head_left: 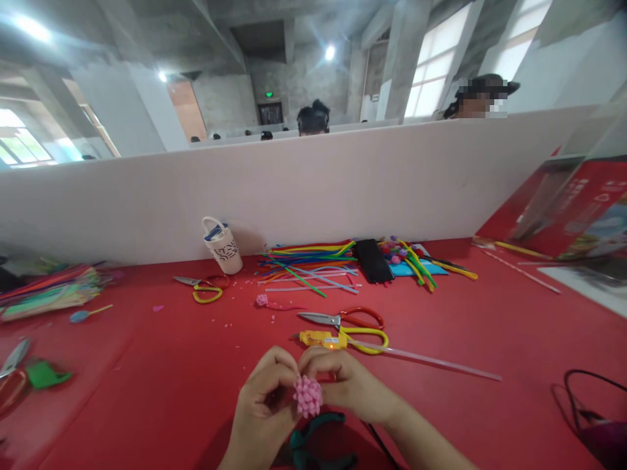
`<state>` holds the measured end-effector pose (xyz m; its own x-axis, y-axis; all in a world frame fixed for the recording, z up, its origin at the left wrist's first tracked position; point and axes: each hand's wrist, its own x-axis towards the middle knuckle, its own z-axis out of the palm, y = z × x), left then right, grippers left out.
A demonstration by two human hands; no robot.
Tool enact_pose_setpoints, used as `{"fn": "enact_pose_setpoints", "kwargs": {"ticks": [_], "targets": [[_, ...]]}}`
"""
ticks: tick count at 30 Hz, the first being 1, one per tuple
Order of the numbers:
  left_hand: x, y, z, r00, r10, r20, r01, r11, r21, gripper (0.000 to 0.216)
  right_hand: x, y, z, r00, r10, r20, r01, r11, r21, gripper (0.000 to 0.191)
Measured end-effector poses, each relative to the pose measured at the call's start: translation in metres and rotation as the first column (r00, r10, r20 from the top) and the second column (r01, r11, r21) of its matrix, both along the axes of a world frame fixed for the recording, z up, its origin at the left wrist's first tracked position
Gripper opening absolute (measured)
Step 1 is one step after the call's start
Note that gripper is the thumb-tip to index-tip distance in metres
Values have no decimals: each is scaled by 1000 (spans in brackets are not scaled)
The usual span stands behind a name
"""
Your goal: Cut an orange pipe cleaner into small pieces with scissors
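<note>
Both hands meet over the red table around a pink flower-like ball (pixel 308 397) made of many small petals. My left hand (pixel 267 405) pinches it from the left, thumb and forefinger bent against it. From the right, my right hand (pixel 353 386) grips its upper side with curled fingers. Just beyond the hands lies a yellow glue gun (pixel 321 339) with a small orange light and a long translucent stick behind it. It touches scissors (pixel 337 319) with one red and one yellow handle. Below the flower, partly cut off, lies a dark teal tool (pixel 313 440).
Farther back lie a bundle of coloured pipe cleaners (pixel 308 262), a black phone (pixel 373 261) and a white cup holder (pixel 224 248). Second scissors (pixel 206 290) lie left. A white partition (pixel 304 189) closes the back. Green and red items lie at far left; a cable (pixel 568 391) lies right.
</note>
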<state>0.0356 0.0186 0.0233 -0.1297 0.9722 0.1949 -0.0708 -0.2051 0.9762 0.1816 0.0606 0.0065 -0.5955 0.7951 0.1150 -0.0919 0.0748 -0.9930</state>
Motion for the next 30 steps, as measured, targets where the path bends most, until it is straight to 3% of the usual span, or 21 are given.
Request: {"fn": "enact_pose_setpoints", "kwargs": {"ticks": [3,6,8,10,12,16,21,26,30], "targets": [[-2,1,-4,1000,-8,25,8,1000,0,13,2,0,3,997,-26,78,22,999,50,18],[-7,7,-12,982,-22,186,36,997,-74,16,3,0,0,987,-13,159,9,1000,26,19],[-11,12,-21,908,45,417,59,970,-234,16,3,0,-4,976,0,216,1,1000,-4,19],[-16,19,-29,766,198,611,86,911,-402,12,3,-1,-6,960,1,279,0,1000,-3,20],[-22,25,-36,662,311,682,87,872,-482,13,3,-3,-7,941,-3,339,-8,1000,29,26],[-29,32,-44,596,413,688,68,829,-556,33,3,-10,-8,899,-18,438,-30,995,100,31],[-31,32,-51,615,453,645,32,803,-595,20,7,3,-7,808,-85,584,-58,973,221,22],[-37,31,-53,677,391,624,10,842,-539,3,-18,68,-5,713,-301,634,60,926,372,22],[-43,33,-52,693,446,566,8,781,-625,6,-62,116,-23,618,-390,683,68,892,448,26]]}}
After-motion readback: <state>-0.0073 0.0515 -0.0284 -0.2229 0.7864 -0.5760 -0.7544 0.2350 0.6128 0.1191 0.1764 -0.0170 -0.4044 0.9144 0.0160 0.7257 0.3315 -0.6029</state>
